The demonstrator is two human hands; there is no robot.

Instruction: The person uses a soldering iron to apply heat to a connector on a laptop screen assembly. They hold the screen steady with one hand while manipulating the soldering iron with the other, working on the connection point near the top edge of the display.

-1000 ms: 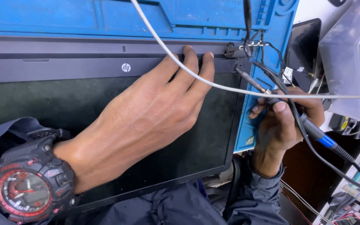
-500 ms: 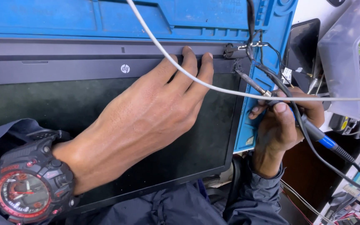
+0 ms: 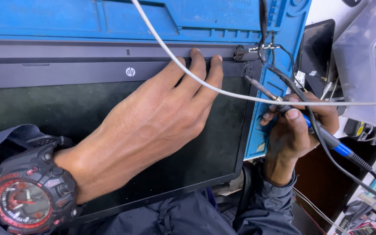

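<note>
My left hand lies flat on the dark screen of a laptop display panel, fingertips pressing its top bezel near the hinge. A black and red wristwatch sits on that wrist. My right hand grips a soldering iron with a blue and black handle like a pen. Its metal tip points up-left at the panel's right corner, just below the hinge and its thin wires.
A blue work mat lies under the panel. A white cable crosses over both hands. A dark phone and a grey plastic box stand at the right, with tools and wires below.
The left fingertips have slid slightly along the top bezel. The right hand and iron stay almost still near the hinge corner.
</note>
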